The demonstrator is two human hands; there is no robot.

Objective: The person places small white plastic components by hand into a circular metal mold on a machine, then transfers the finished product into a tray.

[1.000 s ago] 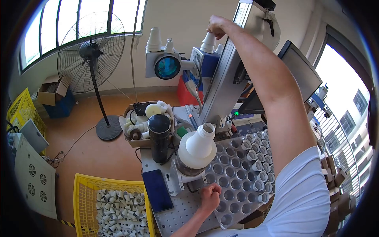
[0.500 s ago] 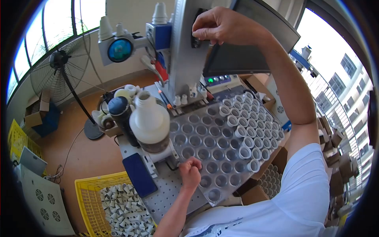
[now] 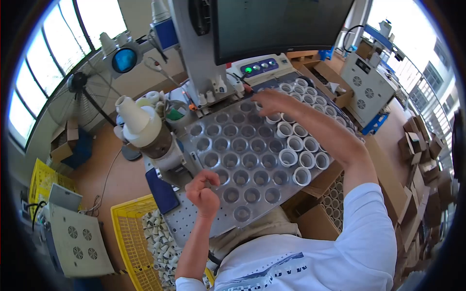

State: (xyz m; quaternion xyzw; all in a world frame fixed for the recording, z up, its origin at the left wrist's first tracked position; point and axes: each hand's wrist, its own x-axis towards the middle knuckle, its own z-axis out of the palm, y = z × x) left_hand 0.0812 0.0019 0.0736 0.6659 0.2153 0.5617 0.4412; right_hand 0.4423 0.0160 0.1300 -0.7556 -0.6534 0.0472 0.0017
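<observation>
My right hand [image 3: 270, 102] is over the back of the tray of round holes [image 3: 252, 159], beside the white cups [image 3: 294, 143] that fill the tray's right part. Its fingers point down and are pressed together; what they hold, if anything, is hidden. My left hand [image 3: 202, 190] is closed with curled fingers at the tray's front left edge, and nothing can be made out in it. Left of the tray stands a machine part with a white cone-shaped top [image 3: 138, 121]. A dark blue phone [image 3: 162, 190] lies on the perforated metal plate [image 3: 182, 218].
A yellow basket [image 3: 127, 233] of small white pieces stands at the lower left. Behind the tray are a metal column [image 3: 200, 58], a monitor [image 3: 281, 24] and a control box with a green light [image 3: 259, 67]. Cardboard boxes [image 3: 315, 220] are at the right.
My right hand has come down from the column to the back of the tray. My left hand has lifted slightly off the tray's edge, still curled. The view has shifted toward the right.
</observation>
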